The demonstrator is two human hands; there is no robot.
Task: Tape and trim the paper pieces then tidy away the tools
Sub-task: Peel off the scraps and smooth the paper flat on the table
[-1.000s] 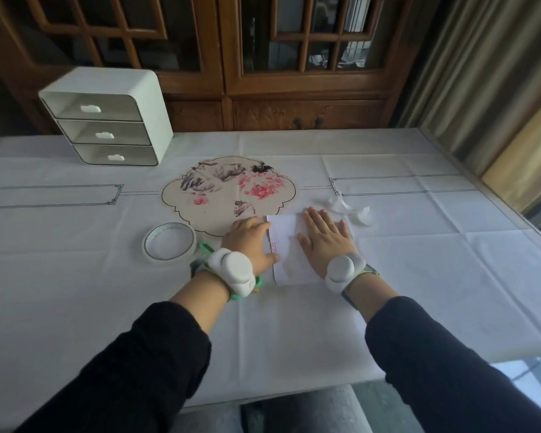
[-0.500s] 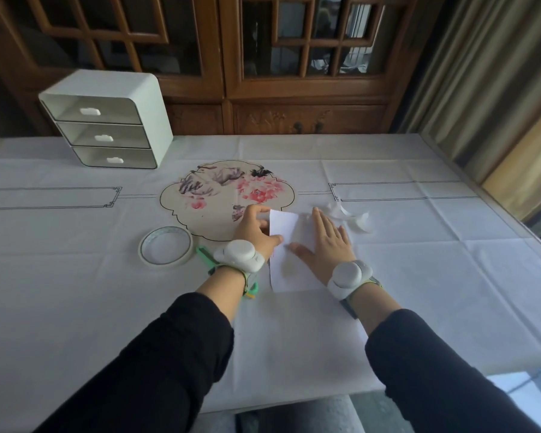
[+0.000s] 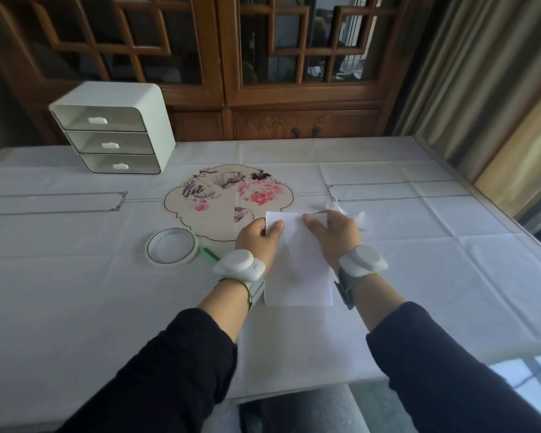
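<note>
Centrally, on a white tablecloth (image 3: 75,307), both hands grip the far corners of a white paper sheet (image 3: 297,264): left hand (image 3: 256,237) pinching with thumb on top, right hand (image 3: 334,234) likewise closed on it. Left of them lie a tape roll (image 3: 171,247) and a green tool (image 3: 209,254), partly hidden. Paper scraps (image 3: 355,214) sit just beyond the right hand.

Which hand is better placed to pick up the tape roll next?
Left. The left hand is nearer the tape roll, on its side; the right hand would have to cross the white paper.
</note>
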